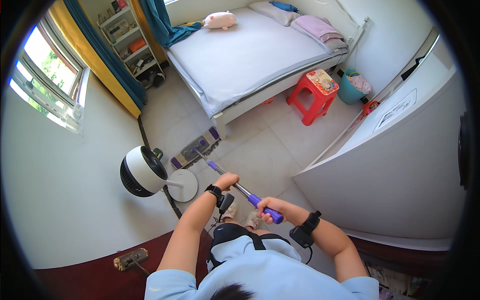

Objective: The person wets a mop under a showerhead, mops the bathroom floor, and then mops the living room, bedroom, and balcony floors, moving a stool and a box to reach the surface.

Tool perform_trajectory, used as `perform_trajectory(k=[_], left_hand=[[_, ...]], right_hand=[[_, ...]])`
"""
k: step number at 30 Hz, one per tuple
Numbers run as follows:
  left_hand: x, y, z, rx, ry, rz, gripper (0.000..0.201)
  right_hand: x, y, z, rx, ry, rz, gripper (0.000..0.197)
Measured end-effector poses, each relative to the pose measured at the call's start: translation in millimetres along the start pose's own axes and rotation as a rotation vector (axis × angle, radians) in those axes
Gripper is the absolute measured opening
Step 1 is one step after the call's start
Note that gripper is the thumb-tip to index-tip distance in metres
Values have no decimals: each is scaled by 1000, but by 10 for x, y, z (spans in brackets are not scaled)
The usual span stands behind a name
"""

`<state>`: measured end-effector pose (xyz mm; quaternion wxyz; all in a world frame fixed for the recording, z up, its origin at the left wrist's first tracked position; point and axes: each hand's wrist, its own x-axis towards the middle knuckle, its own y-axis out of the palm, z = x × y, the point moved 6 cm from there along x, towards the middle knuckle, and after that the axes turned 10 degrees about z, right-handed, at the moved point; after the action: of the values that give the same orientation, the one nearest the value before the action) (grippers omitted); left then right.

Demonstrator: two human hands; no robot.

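Both hands are gripping the mop handle: left hand wrapping the metal shaft, right hand closing on the purple grip. Mop head is lying on the floor ahead of the left hand, near the fan base and bed leg; a sideways sweep is risking knocking the fan.

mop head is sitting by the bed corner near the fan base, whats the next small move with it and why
Probably a short push forward along the tiles. Both hands grip the mop handle, the left hand on the metal shaft and the right hand on the purple grip. The flat mop head lies on the floor between the fan and the bed, with open tile beside it.
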<state>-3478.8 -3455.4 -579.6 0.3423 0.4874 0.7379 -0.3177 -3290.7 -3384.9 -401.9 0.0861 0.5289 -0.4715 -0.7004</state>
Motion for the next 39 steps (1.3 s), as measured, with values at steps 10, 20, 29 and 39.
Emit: perform_trajectory(k=[10, 20, 29, 39], left_hand=[[-416, -721, -171, -228, 93, -87, 12], [211, -1135, -53, -653, 253, -145, 14], [275, -818, -249, -59, 111, 104, 23], [-252, 98, -1072, 122, 69, 326, 28]], right_hand=[[42, 723, 479, -654, -150, -148, 11], [424, 748, 1035, -212, -682, 59, 36], [256, 436, 846, 190, -723, 196, 17], [-939, 452, 629, -43, -660, 33, 20]])
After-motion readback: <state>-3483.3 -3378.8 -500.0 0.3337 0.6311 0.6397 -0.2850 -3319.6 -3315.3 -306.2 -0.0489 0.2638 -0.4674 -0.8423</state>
